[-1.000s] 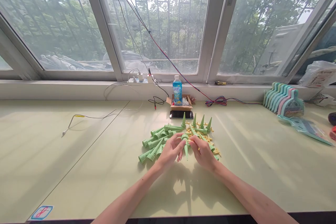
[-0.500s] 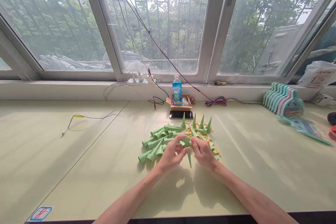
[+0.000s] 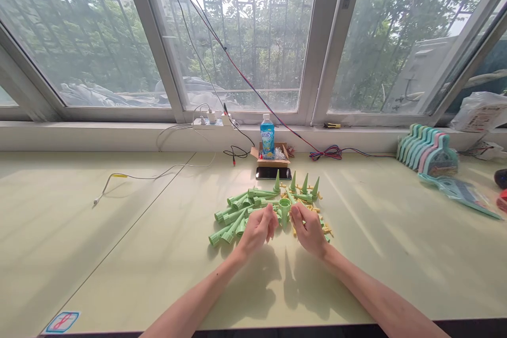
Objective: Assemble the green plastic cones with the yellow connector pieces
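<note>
A green plant watering spike (image 3: 284, 212) hangs between my hands, its round open end up and its point down. My right hand (image 3: 309, 229) is closed beside the rim and grips the spike at its side; the fingertips are partly hidden. Just left of the spike, my left hand (image 3: 258, 228) has its fingers curled in, and what they hold, if anything, is hidden. More green spikes (image 3: 233, 215) lie in a pile beyond and left of my left hand. Small yellow valve pieces (image 3: 316, 205) lie scattered beyond my right hand. Several spikes (image 3: 304, 184) stand point up behind them.
A black phone (image 3: 273, 173) lies behind the spikes, before a small cardboard box (image 3: 273, 162) with a blue bottle (image 3: 267, 137). Cables (image 3: 327, 153) run along the sill. At the right are stacked pastel dustpan-like pieces (image 3: 428, 150) and a bagged light-blue tool (image 3: 459, 195).
The spike has turned from pointing toward me, wide end away, to open end up. My left fingers have come off its wide end and curled. My right hand has stayed nearly in place.
</note>
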`<state>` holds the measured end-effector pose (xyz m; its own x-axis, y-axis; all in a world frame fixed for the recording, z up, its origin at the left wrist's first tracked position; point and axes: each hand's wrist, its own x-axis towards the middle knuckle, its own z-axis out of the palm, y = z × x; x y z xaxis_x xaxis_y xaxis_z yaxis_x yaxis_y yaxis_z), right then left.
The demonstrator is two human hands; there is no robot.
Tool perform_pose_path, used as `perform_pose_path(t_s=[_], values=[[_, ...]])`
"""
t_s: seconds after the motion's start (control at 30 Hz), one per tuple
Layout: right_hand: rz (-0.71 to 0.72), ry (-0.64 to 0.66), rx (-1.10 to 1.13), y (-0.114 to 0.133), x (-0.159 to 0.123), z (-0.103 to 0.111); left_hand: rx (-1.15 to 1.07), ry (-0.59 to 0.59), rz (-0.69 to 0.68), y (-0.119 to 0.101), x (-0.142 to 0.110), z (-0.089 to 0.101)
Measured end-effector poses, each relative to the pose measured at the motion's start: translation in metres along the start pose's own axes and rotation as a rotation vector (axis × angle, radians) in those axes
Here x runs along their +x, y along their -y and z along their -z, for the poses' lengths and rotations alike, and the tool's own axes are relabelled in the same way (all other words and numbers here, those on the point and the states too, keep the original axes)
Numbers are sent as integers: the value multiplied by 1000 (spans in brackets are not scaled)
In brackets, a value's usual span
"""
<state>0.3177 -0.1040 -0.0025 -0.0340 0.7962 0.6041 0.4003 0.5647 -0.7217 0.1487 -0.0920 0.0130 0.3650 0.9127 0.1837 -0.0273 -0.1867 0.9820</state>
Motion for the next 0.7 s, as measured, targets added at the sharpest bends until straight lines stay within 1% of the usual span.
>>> perform_pose_path(t_s=[0.1, 0.17, 0.23, 0.37, 0.5, 0.7], values=[[37, 28, -9, -1, 0, 1, -39, 69, 112, -1, 1, 1], [72, 72, -18, -1, -1, 2, -54, 118, 184, -2, 1, 2], [124, 127, -22, -2, -1, 2, -73, 169, 223, -1, 1, 3], [192, 189, -8, -1, -2, 3, -116, 228, 229, 3, 1, 6], [201, 183, -2, 0, 0, 4, -138, 241, 205, 5, 1, 7], [184, 164, 10, 2, 0, 5, -183, 293, 204, -1, 1, 5]])
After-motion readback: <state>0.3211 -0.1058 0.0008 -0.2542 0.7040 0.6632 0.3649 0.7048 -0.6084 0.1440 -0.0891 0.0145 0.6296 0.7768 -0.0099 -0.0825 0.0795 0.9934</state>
